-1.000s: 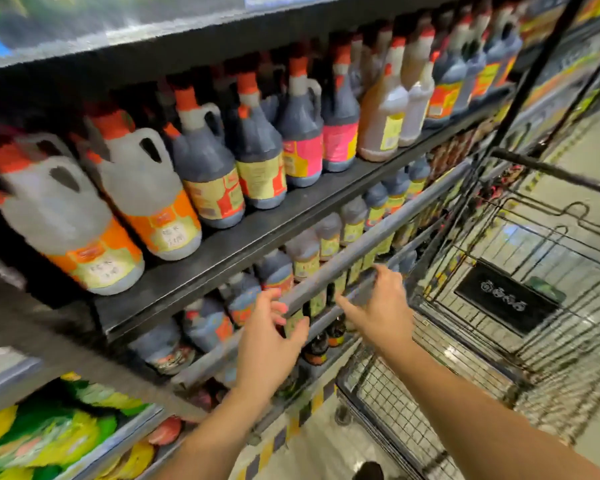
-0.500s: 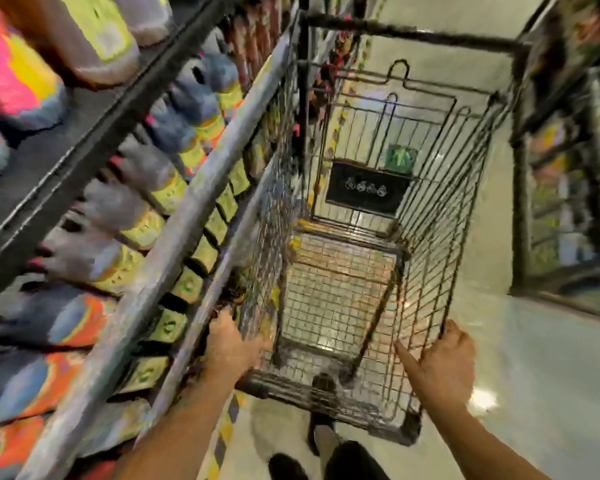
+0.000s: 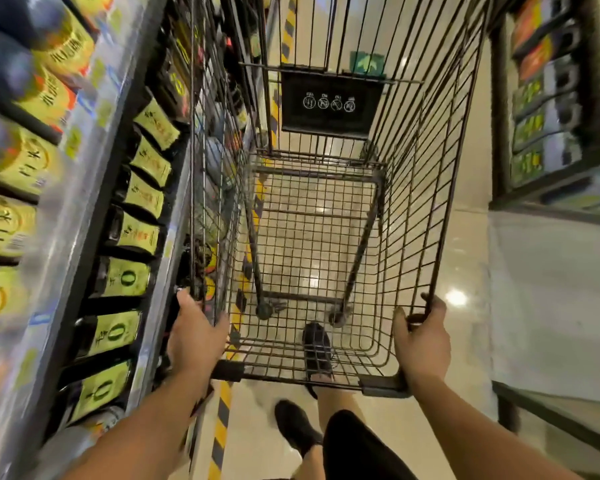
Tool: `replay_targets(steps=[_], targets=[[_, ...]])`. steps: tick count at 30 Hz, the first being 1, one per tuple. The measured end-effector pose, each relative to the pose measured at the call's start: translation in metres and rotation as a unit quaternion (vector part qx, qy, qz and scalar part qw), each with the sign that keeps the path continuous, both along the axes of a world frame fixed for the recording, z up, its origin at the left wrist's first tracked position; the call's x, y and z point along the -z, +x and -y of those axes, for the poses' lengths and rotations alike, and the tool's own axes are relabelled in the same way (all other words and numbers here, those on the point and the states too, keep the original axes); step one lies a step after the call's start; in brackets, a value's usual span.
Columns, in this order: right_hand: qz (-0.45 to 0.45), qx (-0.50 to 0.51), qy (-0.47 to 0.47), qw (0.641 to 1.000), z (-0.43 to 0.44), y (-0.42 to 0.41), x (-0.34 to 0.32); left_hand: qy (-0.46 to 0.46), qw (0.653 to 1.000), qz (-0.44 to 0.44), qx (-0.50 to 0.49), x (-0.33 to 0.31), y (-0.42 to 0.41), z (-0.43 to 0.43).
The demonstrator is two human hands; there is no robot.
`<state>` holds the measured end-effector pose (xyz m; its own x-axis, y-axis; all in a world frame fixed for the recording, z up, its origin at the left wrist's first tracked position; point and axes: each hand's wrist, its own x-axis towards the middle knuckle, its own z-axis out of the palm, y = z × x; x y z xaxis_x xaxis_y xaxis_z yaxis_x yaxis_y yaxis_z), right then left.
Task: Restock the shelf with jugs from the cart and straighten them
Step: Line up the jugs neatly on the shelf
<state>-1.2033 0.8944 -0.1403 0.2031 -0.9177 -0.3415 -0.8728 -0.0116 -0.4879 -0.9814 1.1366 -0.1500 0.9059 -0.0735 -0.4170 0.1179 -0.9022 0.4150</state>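
A wire shopping cart (image 3: 426,174) fills the middle of the view, and its basket holds nothing. My left hand (image 3: 194,336) grips the cart's near left corner. My right hand (image 3: 421,344) grips the near right corner, fingers curled over the top wire. The shelf (image 3: 84,209) runs along the left, with blurred jugs with yellow labels (image 3: 14,161) on the upper row. Dark bottles with yellow-green labels (image 3: 125,278) line the row below.
A black sign with white icons (image 3: 329,102) hangs inside the cart's far end. Yellow-black floor tape (image 3: 222,414) runs along the shelf base. Another shelf unit (image 3: 548,109) stands at the right across the tiled aisle. My legs and dark shoes (image 3: 298,427) are under the cart.
My hands left the shelf rail and took hold of the cart's near corners. The view swung from the jug shelf down into the cart.
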Motion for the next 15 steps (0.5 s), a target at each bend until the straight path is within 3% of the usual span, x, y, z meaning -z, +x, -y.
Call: replay_targets(steps=[9,15], targets=[[-0.014,0.008,-0.028,0.999,0.074,0.029,0.015,0.021,0.997,0.073,0.028,0.006,0.027,0.065],[-0.015,0.012,-0.039,0.999,0.103,0.028,0.015,0.032,0.997,0.057,0.044,0.008,0.033,0.098]])
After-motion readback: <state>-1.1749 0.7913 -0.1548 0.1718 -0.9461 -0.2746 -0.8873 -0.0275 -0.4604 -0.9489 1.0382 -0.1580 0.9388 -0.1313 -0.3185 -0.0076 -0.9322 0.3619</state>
